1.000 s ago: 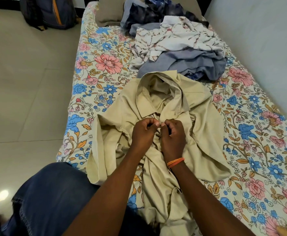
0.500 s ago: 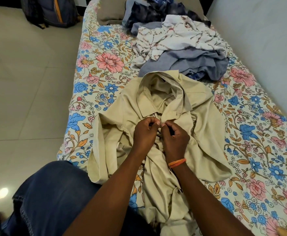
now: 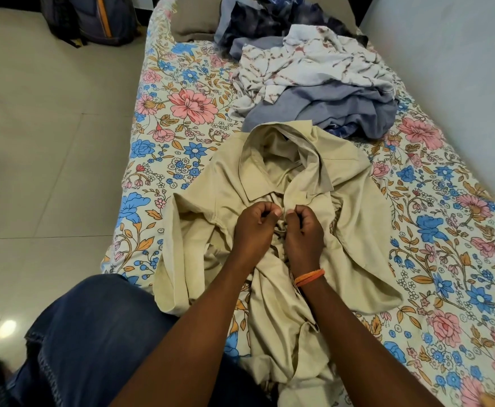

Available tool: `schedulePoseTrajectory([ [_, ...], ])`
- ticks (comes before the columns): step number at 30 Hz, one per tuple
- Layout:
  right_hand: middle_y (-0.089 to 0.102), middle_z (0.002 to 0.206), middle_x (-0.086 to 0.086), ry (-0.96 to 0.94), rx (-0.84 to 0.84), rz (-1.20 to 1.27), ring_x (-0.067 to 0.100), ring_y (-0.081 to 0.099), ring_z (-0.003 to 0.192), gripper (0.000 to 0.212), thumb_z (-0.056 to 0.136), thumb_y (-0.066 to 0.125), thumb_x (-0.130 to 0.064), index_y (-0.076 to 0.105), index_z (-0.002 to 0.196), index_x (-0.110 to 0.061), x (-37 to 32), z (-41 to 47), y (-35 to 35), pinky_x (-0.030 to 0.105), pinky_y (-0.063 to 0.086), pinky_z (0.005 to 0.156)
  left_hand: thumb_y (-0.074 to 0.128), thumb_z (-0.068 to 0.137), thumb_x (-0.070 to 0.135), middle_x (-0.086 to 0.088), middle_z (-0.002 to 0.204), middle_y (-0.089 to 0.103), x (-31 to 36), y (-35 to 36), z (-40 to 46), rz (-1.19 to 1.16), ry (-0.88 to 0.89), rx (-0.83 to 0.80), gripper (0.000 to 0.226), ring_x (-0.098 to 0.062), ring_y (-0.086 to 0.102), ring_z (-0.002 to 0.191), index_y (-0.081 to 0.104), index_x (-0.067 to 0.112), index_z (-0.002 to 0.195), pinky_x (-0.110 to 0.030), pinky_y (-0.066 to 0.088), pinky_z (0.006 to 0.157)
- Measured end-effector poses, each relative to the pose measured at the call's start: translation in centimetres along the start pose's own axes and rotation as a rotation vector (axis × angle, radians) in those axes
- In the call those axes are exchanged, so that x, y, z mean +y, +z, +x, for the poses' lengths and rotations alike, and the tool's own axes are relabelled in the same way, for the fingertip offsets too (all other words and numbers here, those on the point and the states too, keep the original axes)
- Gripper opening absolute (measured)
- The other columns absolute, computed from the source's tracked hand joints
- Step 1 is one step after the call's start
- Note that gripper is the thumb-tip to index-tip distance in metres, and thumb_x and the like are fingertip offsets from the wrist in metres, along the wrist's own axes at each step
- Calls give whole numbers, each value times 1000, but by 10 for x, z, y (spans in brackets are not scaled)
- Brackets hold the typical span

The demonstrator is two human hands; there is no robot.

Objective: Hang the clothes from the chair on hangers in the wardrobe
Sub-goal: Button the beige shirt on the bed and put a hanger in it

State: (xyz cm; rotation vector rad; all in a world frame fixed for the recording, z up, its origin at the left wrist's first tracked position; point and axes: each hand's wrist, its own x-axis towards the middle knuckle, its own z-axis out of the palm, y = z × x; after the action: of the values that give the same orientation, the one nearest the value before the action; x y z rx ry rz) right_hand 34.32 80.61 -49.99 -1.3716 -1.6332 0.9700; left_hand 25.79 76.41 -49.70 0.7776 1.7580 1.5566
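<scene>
A beige collared shirt [image 3: 358, 207] lies spread on the flowered bed sheet [image 3: 164, 160], collar away from me. My left hand [image 3: 255, 227] and my right hand [image 3: 303, 233] are side by side on its front, just below the collar. Each pinches the cloth at the front opening between thumb and fingers, the fingertips nearly touching. An orange band circles my right wrist. Farther up the bed sits a pile of clothes [image 3: 313, 83]: a white printed piece on top, grey ones under it, dark blue ones behind. No hanger, chair or wardrobe is in view.
The bed runs along a pale wall [image 3: 451, 69] on the right. Tiled floor [image 3: 40, 148] lies to the left, with a dark backpack [image 3: 93, 19] at the far end. A brown pillow [image 3: 193, 22] sits at the head of the bed. My knee in blue jeans [image 3: 93, 342] is at the lower left.
Both hands have stayed on the shirt front with only small finger movements. The shirt and the pile have not shifted.
</scene>
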Motion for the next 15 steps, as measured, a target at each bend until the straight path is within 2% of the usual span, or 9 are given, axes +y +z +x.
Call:
schedulePoseTrajectory([
  [2, 53, 63, -10, 5, -27, -5, 14, 49, 62, 17, 86, 48, -38, 55, 76, -25, 2, 1, 1, 43, 46, 67, 60, 95, 14, 1, 80, 69, 0, -1, 0, 4, 4, -3, 14, -18, 65, 76, 66, 20, 83, -39, 52, 77],
  [5, 49, 59, -11, 0, -57, 6, 11, 44, 58, 19, 86, 48, -37, 50, 69, -29, 2, 1, 0, 40, 41, 62, 60, 95, 15, 5, 78, 67, -2, 0, 0, 9, -1, -3, 14, -10, 61, 73, 66, 20, 83, -37, 52, 76],
  [8, 51, 58, -11, 11, -75, 94, 9, 43, 55, 19, 91, 57, -24, 57, 73, -25, 2, 2, -3, 34, 40, 58, 60, 95, 15, 8, 79, 67, -3, 1, 1, 28, 0, 10, 12, -8, 62, 75, 66, 18, 85, -35, 52, 76],
  [11, 58, 65, -5, 21, -65, 156, 10, 49, 59, 10, 89, 65, -9, 64, 80, -13, 4, 1, -4, 33, 45, 60, 59, 94, 13, 7, 79, 67, -3, 1, 2, 13, -18, 12, 13, -11, 63, 77, 66, 19, 85, -38, 53, 78],
  [13, 64, 72, 1, 7, -38, 161, 14, 56, 65, 2, 86, 68, -6, 68, 84, -7, 6, 1, -3, 35, 51, 65, 59, 94, 13, 7, 80, 67, -2, 1, 2, 14, -26, 9, 13, -14, 65, 79, 66, 18, 85, -39, 53, 80],
  [15, 70, 80, 4, 0, -1, 152, 19, 65, 74, 4, 85, 70, -5, 71, 89, -6, 8, 1, -2, 37, 56, 71, 60, 94, 13, 6, 80, 68, -2, 0, 1, 25, -17, 7, 12, -15, 65, 80, 67, 17, 86, -39, 53, 80],
])
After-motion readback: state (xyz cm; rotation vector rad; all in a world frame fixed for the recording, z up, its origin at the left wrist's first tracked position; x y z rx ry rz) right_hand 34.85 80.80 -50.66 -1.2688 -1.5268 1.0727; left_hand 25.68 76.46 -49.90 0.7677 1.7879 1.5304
